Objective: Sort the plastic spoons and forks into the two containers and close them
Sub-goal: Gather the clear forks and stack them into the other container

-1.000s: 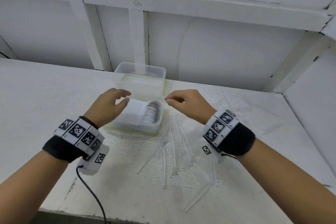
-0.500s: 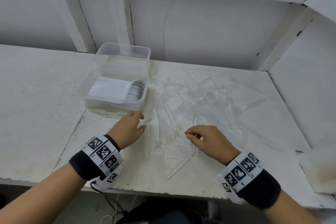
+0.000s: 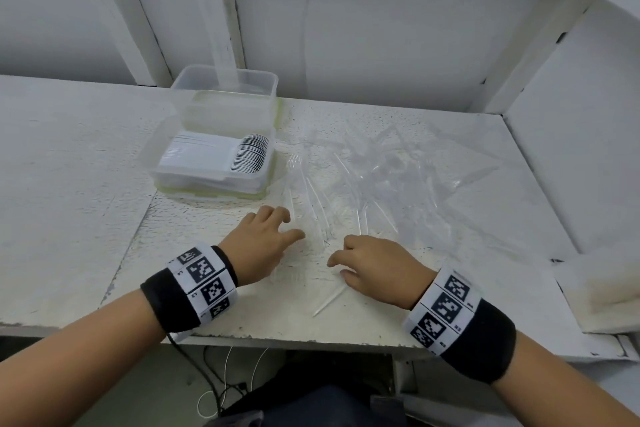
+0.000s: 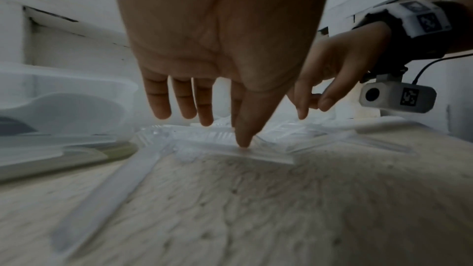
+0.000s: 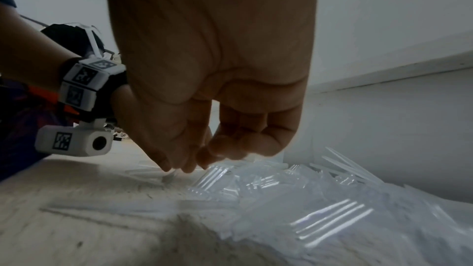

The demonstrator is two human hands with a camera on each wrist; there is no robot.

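Two clear containers stand at the back left: an empty one [image 3: 225, 94] behind, and a nearer one [image 3: 211, 180] holding a stack of white spoons [image 3: 221, 152]. Clear plastic forks [image 3: 349, 184] lie scattered over the table to their right. My left hand [image 3: 291, 225] sits in front of the spoon container with fingers straight. In the left wrist view its thumb tip presses a clear fork handle [image 4: 261, 154] onto the table. My right hand [image 3: 337, 265] is beside it, fingers curled. Its thumb and forefinger pinch a clear utensil [image 5: 169, 178] lying on the table, with the handle [image 3: 325, 305] poking out towards me.
The white table [image 3: 86, 184] has a rough peeling top and ends close to my wrists. White walls and posts close off the back and right side. A white foam block [image 3: 602, 291] lies at the right front corner. Cables hang below the table edge.
Both hands have drawn back from the spoon container to the near forks. They have come closer together, and the right hand has closed its fingertips on a clear utensil.
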